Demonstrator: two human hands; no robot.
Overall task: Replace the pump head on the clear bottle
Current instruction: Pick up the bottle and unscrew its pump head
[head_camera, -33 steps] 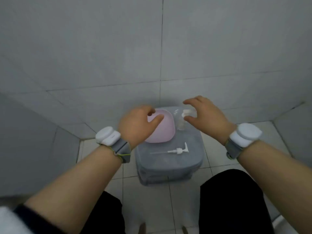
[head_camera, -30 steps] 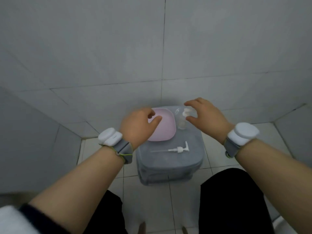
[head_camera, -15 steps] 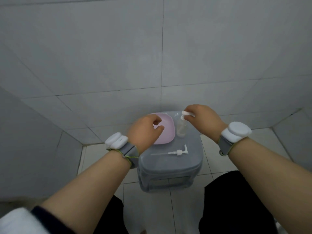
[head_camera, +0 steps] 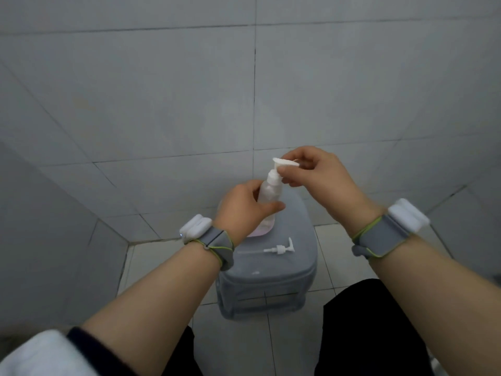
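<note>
Both hands are now lifting the bottle off the table. Left hand is clenching its body, which could slip and drop. Right hand fingers are pinching the fitted pump, risking a tilted pull. Spare pump is lying below, untouched

Left hand holds the clear bottle above the grey stool; right hand pinches its pump head; a spare pump lies on the stool.
</note>
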